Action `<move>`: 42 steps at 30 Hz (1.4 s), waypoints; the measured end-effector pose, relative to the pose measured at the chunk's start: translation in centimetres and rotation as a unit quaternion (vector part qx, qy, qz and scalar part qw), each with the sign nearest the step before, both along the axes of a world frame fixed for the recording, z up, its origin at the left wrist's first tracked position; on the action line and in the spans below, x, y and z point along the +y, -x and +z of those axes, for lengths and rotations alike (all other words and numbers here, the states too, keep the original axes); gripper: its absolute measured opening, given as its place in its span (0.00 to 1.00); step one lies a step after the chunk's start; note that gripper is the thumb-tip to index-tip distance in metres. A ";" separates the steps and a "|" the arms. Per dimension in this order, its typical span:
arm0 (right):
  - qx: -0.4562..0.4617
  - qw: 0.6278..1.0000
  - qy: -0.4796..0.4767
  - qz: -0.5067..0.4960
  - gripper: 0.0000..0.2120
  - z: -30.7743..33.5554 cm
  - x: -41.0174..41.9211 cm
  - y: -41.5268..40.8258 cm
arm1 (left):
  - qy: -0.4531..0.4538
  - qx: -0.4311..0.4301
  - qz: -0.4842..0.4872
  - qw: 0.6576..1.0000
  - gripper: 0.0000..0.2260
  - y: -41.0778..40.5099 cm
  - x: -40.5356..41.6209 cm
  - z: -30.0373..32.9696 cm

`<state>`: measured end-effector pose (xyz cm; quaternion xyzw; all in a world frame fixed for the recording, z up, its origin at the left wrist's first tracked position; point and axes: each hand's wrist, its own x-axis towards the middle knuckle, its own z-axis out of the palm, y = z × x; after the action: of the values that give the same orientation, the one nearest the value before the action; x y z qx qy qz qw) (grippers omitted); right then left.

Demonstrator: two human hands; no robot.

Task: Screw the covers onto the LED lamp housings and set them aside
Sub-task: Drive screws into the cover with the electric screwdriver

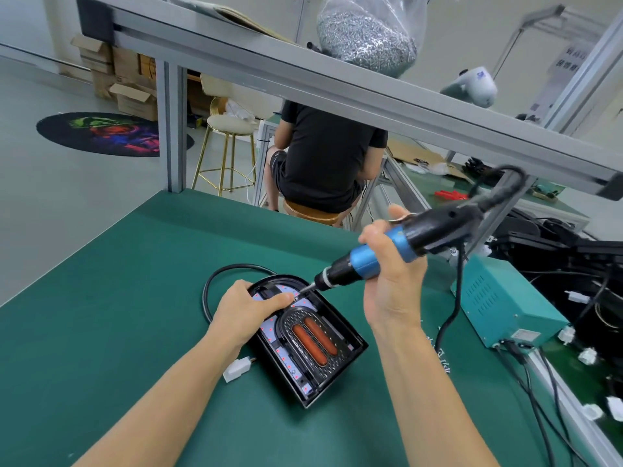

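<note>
A black arch-shaped LED lamp housing [340,360] lies on the green table [118,298]. Inside it sit a white LED strip with red dots and a black cover with two orange lenses [313,340]. My left hand [246,315] rests on the housing's rounded far end, fingers curled over the rim and thumb pressing inside. My right hand [387,281] grips a blue and black electric screwdriver [397,247], tilted down to the left. Its bit tip [305,289] meets the housing's top arc near my left thumb. A black cable [215,281] loops behind the housing, ending in a white connector [237,369].
A teal power supply box [502,301] stands at the right, with black cords trailing from it. Black housings pile at the far right [573,251]. An aluminium rail [337,85] crosses overhead, carrying a bag of screws [367,38]. A person in black [323,156] sits beyond the table.
</note>
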<state>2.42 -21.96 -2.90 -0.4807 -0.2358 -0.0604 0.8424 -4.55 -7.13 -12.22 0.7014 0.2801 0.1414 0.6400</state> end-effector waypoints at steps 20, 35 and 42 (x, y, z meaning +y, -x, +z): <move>-0.021 0.965 -0.087 -0.246 0.13 -0.2 -16.7 1.9 | -0.379 -0.180 -0.067 0.905 0.06 0.3 -10.6 4.7; 0.020 0.956 -0.093 -0.276 0.14 -1.6 -21.0 2.7 | -0.479 0.078 -0.172 0.857 0.12 -6.6 -19.9 -0.8; 0.003 0.962 -0.088 -0.258 0.14 -1.7 -21.6 2.8 | -0.551 0.135 -0.181 0.803 0.07 -7.2 -20.6 0.1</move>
<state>-0.36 -43.57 -4.56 -0.4492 -0.0948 -0.2943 0.8382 2.62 -27.75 -12.16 0.9861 0.1062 0.0569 0.1148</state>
